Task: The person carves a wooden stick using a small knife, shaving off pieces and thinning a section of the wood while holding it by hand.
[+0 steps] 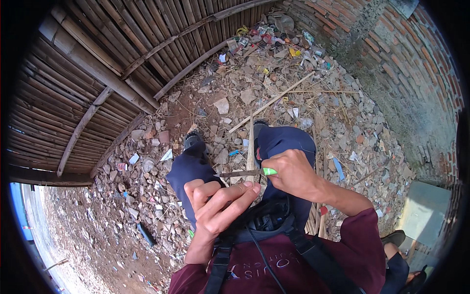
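My right hand is closed round the green handle of a knife. Its dark, narrow blade points left, level across the space between my knees. Just below the blade, my left hand has its fingers bent, with the fingertips against the near end of a pale bamboo strip. That strip stretches away from me between my legs, and the blade crosses over it. My left thumb is mostly hidden, and so is the strip's near end under the fingers.
Rubble and litter cover the ground around my feet. A long thin stick lies ahead. Bamboo fencing rises at left, a brick wall at right. Another person's foot and a pale panel are at lower right.
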Demonstrator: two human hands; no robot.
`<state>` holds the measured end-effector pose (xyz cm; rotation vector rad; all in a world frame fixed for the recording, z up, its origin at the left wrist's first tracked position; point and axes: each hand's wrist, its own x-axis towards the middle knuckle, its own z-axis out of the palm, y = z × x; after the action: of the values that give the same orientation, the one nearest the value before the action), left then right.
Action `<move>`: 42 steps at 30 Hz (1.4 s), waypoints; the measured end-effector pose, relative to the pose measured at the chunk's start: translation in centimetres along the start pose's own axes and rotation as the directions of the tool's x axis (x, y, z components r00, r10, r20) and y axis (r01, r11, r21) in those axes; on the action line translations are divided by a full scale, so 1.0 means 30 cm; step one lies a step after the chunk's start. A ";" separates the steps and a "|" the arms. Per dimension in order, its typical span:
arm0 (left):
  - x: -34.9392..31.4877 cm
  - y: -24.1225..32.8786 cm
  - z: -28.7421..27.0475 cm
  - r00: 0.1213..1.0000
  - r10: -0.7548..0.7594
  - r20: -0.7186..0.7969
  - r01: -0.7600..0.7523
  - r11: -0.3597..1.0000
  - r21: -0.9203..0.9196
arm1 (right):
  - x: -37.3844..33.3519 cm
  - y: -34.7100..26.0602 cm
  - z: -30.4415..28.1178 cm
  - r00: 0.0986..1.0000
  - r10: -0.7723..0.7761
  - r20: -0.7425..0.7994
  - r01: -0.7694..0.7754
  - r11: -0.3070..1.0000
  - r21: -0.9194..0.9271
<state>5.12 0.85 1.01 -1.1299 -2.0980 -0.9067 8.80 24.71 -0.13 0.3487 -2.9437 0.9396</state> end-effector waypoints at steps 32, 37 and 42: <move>-0.005 -0.035 0.013 0.997 -0.034 -0.070 0.038 0.998 0.046 | 0.093 0.079 0.091 0.999 0.050 0.004 -0.050 0.998 -0.048; -0.003 -0.031 0.022 0.999 -0.006 -0.041 0.006 1.000 0.021 | 0.123 0.208 0.163 0.993 0.116 0.012 -0.115 0.992 -0.051; -0.014 -0.042 0.013 0.995 -0.042 -0.095 0.048 0.996 0.068 | 0.163 0.191 0.157 0.994 0.105 0.002 -0.105 0.994 -0.044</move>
<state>4.15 0.44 0.08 -0.9891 -2.0703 -0.8821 2.94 25.53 -6.75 0.1964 -3.0070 0.8842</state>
